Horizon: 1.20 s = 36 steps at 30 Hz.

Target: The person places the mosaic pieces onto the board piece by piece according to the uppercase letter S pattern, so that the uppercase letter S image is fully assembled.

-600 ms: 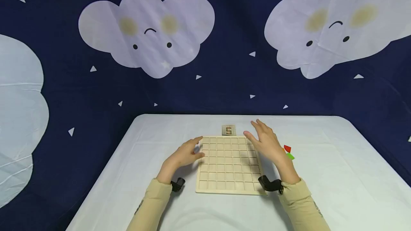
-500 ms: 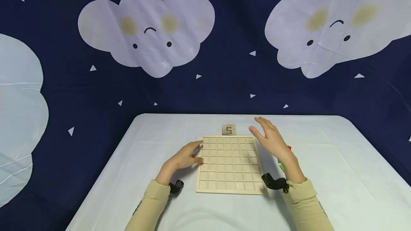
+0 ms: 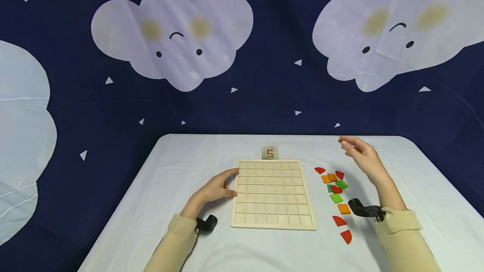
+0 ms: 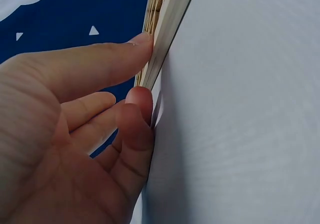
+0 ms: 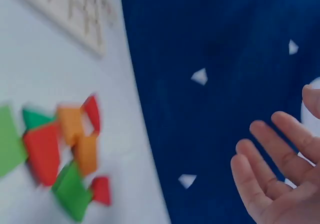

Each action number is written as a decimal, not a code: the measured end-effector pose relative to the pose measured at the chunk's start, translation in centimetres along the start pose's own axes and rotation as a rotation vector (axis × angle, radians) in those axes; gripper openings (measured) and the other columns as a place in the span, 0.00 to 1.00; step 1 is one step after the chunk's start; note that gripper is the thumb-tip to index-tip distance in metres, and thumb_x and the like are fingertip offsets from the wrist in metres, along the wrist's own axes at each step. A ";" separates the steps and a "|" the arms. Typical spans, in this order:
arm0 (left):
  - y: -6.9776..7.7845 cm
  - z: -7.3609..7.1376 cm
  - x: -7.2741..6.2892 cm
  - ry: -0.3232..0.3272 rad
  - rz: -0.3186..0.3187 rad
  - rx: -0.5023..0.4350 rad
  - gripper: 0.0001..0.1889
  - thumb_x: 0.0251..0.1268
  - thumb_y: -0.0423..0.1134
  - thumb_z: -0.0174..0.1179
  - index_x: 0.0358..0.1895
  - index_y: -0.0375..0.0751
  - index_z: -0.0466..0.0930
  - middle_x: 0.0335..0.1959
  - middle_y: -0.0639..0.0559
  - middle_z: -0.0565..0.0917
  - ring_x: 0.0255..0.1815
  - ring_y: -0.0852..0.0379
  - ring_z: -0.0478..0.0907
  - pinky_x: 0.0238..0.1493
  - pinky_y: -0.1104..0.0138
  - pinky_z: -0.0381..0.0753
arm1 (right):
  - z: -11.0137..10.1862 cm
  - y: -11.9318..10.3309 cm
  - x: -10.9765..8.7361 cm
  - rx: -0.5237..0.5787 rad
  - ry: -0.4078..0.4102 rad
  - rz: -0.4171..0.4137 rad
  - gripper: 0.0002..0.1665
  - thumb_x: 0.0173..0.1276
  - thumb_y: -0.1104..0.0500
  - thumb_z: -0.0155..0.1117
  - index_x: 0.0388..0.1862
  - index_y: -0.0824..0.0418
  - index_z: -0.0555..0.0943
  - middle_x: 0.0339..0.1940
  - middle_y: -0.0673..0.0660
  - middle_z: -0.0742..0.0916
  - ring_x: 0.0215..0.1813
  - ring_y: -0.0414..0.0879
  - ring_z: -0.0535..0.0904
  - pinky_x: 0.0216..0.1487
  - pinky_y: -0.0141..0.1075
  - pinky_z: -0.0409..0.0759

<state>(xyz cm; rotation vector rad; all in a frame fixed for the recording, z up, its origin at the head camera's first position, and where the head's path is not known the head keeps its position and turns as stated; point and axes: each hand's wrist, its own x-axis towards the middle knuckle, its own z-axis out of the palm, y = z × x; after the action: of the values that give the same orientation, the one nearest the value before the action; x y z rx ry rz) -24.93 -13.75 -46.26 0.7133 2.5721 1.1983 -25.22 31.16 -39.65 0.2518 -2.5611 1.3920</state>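
A pale wooden grid board (image 3: 272, 194) lies on the white table. My left hand (image 3: 215, 187) is at its left edge, index finger and thumb spread along the side. In the left wrist view the thumb (image 4: 100, 66) rests against the board's rim (image 4: 167, 31), other fingers bent beside it near the cloth. My right hand (image 3: 363, 156) is raised over the table's right side, holding nothing, fingers loosely bent. Below and left of it lie flat coloured pieces: red quarter-rounds (image 3: 339, 221), orange squares (image 3: 344, 209) and green tiles (image 3: 336, 198), blurred in the right wrist view.
Behind the board sits a small gridded card (image 3: 270, 153) with an S-shaped pattern. The white tabletop (image 3: 408, 179) ends at a dark blue cloth backdrop (image 3: 280, 95) printed with clouds and white triangles. Black camera mounts (image 3: 364, 209) stick out from both wrists.
My right hand has moved right, away from the board's upper right corner, uncovering the coloured pieces. The left hand has slid slightly down the board's left edge.
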 end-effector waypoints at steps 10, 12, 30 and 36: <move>-0.3 -0.2 0.0 -0.031 0.012 -0.072 0.41 0.52 0.29 0.67 0.71 0.34 0.57 0.46 0.44 0.76 0.20 0.62 0.72 0.26 0.70 0.73 | 0.4 5.9 -1.5 0.274 -0.044 0.051 0.24 0.74 0.56 0.52 0.64 0.67 0.70 0.52 0.39 0.80 0.52 0.33 0.74 0.47 0.22 0.75; -0.4 -0.1 0.0 -0.027 0.014 -0.072 0.41 0.52 0.29 0.68 0.71 0.34 0.57 0.52 0.42 0.75 0.20 0.62 0.72 0.26 0.70 0.74 | 0.9 7.0 -1.7 0.335 -0.059 0.067 0.26 0.73 0.59 0.52 0.66 0.70 0.66 0.52 0.40 0.81 0.53 0.33 0.74 0.48 0.22 0.74; -0.5 -0.1 -0.2 -0.009 0.000 -0.097 0.41 0.52 0.29 0.68 0.71 0.35 0.58 0.56 0.42 0.74 0.19 0.62 0.70 0.24 0.71 0.71 | 2.9 8.8 -2.0 -0.080 -0.116 0.085 0.29 0.62 0.76 0.49 0.64 0.65 0.70 0.55 0.66 0.80 0.60 0.62 0.70 0.59 0.57 0.67; -0.4 -0.1 -0.1 -0.013 -0.001 -0.098 0.41 0.52 0.28 0.68 0.71 0.35 0.57 0.62 0.41 0.70 0.19 0.62 0.70 0.24 0.71 0.72 | 3.2 8.9 -2.2 -0.181 -0.031 0.050 0.23 0.64 0.69 0.61 0.59 0.65 0.74 0.49 0.66 0.83 0.52 0.62 0.76 0.54 0.55 0.72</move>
<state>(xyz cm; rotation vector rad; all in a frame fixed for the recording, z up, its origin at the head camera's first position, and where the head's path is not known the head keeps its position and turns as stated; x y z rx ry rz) -24.98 -14.12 -46.55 0.6958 2.4833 1.3049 -25.73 33.39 -49.12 0.1821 -2.7150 1.1712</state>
